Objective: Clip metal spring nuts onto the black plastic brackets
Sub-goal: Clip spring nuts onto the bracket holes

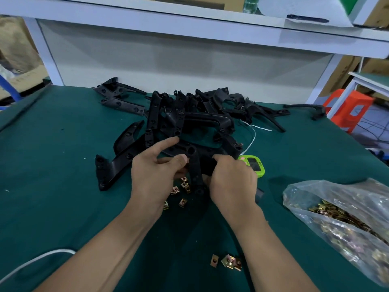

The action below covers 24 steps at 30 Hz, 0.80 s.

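Black plastic: the bracket (pixel 194 168) was gripped at its right side by the curled right hand (pixel 231 182), apparently to steady it, while the left hand (pixel 153 178) pinched, between thumb and forefinger, what looked like a spring nut (pixel 188 160) against its near arm. Just beneath, loose nuts (pixel 184 186) lay on the green mat (pixel 52 165), within reach.
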Available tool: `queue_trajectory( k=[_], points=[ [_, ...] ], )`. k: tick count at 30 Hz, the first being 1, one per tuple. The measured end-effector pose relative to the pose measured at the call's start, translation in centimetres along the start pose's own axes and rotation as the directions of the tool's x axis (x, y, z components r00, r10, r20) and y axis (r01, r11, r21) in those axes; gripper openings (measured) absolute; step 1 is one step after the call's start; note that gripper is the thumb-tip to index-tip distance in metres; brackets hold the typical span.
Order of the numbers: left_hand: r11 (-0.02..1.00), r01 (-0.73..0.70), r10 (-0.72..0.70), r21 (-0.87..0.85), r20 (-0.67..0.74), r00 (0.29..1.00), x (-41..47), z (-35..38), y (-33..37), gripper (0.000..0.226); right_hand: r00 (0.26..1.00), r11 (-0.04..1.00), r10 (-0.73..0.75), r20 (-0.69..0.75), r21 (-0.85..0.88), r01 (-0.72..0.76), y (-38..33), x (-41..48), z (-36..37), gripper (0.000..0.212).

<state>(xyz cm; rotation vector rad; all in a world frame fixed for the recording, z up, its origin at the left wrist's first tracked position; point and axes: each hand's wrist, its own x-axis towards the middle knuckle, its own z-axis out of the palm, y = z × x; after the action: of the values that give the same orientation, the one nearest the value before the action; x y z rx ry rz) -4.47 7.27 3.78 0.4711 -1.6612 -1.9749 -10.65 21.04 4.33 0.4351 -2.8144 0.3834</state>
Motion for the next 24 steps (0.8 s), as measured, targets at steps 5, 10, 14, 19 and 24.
queue_trajectory(
  k=[5,10,14,19,24],
  points=[
    [0.998,0.0,0.007,0.059,-0.121,0.993,0.0,0.0,-0.2,0.029,1.0,0.997,0.015,0.005,-0.069,-0.015,-0.7,-0.2,0.9,0.013],
    [0.994,0.006,0.006,0.111,-0.107,0.994,-0.4,0.6,-0.7,0.026,0.998,0.999,0.047,0.031,-0.007,-0.047,-0.1,-0.4,0.9,0.024],
    [0.996,0.083,-0.079,0.032,-0.108,0.991,-0.3,0.6,-0.6,0.024,0.998,0.999,0.052,0.028,-0.019,-0.051,-0.2,-0.5,0.9,0.023],
    [0.985,0.141,-0.154,-0.104,-0.129,0.98,-0.6,0.8,-0.5,0.02,0.997,0.998,0.063,0.041,-0.033,-0.062,-0.6,-0.8,0.9,0.012],
    [0.964,0.182,-0.206,-0.192,-0.109,0.973,-0.7,0.9,-0.4,0.019,0.996,0.998,0.07,0.046,-0.01,-0.07,-0.5,-0.9,0.8,0.014]
  ],
)
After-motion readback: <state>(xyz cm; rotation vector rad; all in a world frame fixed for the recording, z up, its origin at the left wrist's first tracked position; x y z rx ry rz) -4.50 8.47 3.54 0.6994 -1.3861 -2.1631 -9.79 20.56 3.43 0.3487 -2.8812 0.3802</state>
